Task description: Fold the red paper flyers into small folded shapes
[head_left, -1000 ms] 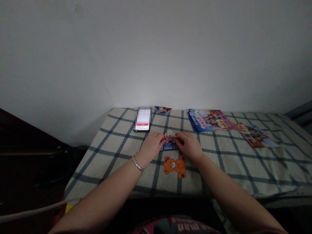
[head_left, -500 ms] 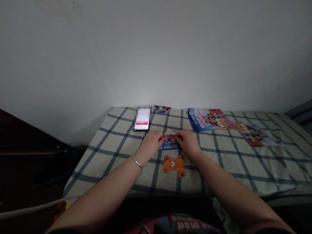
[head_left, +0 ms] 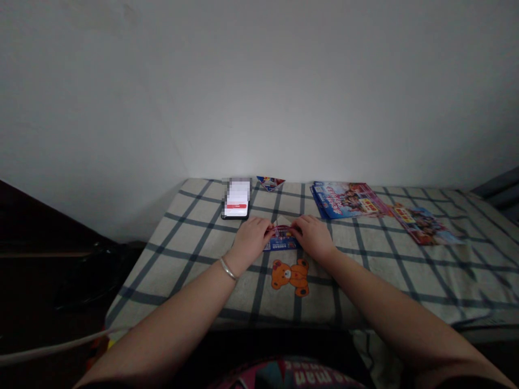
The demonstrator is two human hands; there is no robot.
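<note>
A partly folded, colourful printed paper sheet [head_left: 281, 243] lies on the checked cloth in front of me, its blue printed strip facing me. At its left side my left hand [head_left: 254, 236], with a silver bangle on the wrist, pinches the fold between thumb and fingers. My right hand [head_left: 311, 236] grips the same paper at its right side. Between the hands a pinkish edge is bent up, and a pale corner shows behind it. The fingertips cover both ends of the paper.
A lit phone [head_left: 237, 199] lies at the back left, beside a folded paper triangle [head_left: 271, 183] near the wall. Printed flyers [head_left: 348, 199] are stacked at the right, with another flyer [head_left: 427, 222] beyond them. A bear picture [head_left: 290, 277] is on the checked cloth [head_left: 194, 243].
Both hands stay at the paper with almost the same grip. The bent edge between them sits slightly lower, showing a little more print. Elsewhere the view shifts only slightly.
</note>
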